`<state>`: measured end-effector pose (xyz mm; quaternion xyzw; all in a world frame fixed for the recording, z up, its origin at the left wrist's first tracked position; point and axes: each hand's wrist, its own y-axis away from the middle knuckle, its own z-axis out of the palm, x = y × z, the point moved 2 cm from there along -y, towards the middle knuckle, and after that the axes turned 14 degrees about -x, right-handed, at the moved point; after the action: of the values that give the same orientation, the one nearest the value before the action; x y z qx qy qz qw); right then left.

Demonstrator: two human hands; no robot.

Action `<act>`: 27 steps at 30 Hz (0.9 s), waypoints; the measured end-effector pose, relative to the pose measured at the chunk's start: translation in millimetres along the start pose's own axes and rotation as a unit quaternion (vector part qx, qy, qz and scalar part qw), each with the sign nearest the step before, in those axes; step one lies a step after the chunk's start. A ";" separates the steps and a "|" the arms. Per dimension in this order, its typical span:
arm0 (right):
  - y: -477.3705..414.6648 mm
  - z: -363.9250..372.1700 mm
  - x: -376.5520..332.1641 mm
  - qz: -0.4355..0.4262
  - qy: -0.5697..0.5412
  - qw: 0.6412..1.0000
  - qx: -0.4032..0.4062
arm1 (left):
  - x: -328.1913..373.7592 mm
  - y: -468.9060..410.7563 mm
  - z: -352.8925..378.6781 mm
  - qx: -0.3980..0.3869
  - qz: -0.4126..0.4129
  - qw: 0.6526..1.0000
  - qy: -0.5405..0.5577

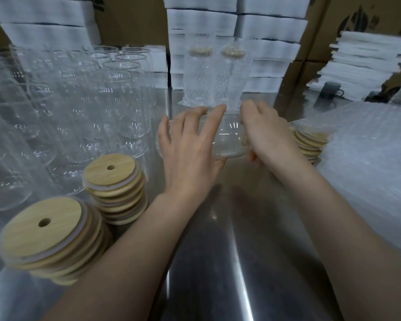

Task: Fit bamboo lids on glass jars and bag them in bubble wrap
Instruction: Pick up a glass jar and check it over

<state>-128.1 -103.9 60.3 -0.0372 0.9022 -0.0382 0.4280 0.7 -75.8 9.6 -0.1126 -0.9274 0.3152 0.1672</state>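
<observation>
Glass jar (229, 137) at centre of worktop (218, 228), tilted, held between left hand (190, 154) and right hand (266, 137); both grips closed on it. Lid stacks (114, 188) at 8 o'clock. Steady before fitting lid squarely.

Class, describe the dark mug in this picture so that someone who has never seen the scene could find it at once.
Start at the steel table and look to its far right edge, below the leaning stack of white foam sheets. There stands a small dark grey mug with its handle to the right. It is the only dark, opaque vessel; all the others are clear glass.
</observation>
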 end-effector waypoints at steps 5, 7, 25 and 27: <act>-4.7 -4.8 7.4 0.111 -0.190 0.966 -0.136 | -2.1 -1.6 -2.0 0.033 0.016 0.999 0.005; -4.1 -6.4 9.8 0.131 -0.238 0.946 -0.179 | -3.7 -1.7 -2.6 0.039 0.012 0.999 0.026; -0.7 11.5 4.4 -0.124 -0.336 0.911 -0.204 | -15.2 -17.1 -7.7 -0.013 -0.276 0.689 0.670; 2.7 8.3 4.1 -0.176 -0.302 0.909 -0.227 | -18.6 -17.5 -7.0 -0.036 -0.277 0.656 0.701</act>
<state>-124.4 -101.9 51.6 -0.3013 0.6932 0.1065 0.6460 18.7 -91.3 21.2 -0.0440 -0.5342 0.0479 0.8428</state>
